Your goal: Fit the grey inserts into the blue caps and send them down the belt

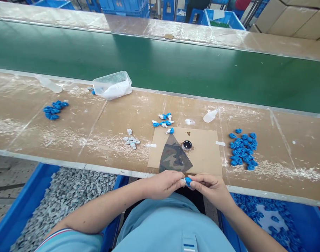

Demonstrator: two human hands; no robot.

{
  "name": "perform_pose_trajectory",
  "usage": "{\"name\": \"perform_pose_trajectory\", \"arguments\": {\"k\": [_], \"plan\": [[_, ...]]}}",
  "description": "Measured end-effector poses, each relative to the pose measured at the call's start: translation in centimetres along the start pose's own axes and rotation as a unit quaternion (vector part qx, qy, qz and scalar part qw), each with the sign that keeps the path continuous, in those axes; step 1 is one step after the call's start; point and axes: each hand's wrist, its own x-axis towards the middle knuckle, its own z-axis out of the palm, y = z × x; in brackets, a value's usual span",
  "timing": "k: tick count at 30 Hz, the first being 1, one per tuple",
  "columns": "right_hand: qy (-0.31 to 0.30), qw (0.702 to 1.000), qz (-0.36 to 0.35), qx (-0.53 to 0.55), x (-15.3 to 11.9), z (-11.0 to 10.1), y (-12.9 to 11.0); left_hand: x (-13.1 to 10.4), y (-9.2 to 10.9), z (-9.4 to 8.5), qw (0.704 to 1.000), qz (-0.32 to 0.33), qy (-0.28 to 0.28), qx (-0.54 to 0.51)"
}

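My left hand (164, 183) and my right hand (211, 187) meet at the near edge of the workbench (97, 133), both pinching one small blue plastic part (188, 181) with a bit of white on it. Just beyond my hands lies a cardboard mat (204, 154) with a camouflage cloth triangle (174, 157) and a small round black cap (187, 144). A pile of blue parts (242, 148) sits to the right. Several joined blue-and-white pieces (164, 122) lie above the mat. Small grey-white parts (131, 140) lie left of it.
A clear plastic tub (112, 84) stands at the bench's far edge by the green conveyor belt (175, 66). Another blue pile (54, 109) lies far left. Below the bench, a blue bin of grey parts (65, 196) is left, a blue bin of blue parts (275, 220) right.
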Motion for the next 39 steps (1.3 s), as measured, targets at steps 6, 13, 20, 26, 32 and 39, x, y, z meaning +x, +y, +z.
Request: {"name": "perform_pose_trajectory", "arguments": {"k": [6,13,20,26,32,39], "plan": [[0.003,0.993,0.084,0.080,-0.5,0.6,0.8,-0.1,-0.3,0.7,0.999,-0.023,0.002,-0.038],[0.024,0.995,0.080,0.060,-0.8,0.6,1.5,0.1,-0.6,1.8,0.998,-0.031,0.018,-0.046],[0.081,0.995,-0.020,-0.056,0.3,-1.4,1.3,1.3,-0.7,-1.6,0.992,-0.050,0.090,0.071],[0.209,0.953,-0.124,-0.180,-0.1,-4.8,1.5,2.4,-4.3,-5.5,0.868,-0.189,0.354,0.292],[0.257,0.924,-0.161,-0.232,-0.3,-7.2,1.8,4.8,-7.4,-5.4,0.792,-0.252,0.437,0.345],[0.308,0.912,-0.135,-0.235,-0.9,-9.6,3.8,9.9,-8.8,-9.6,0.834,-0.232,0.396,0.305]]}}
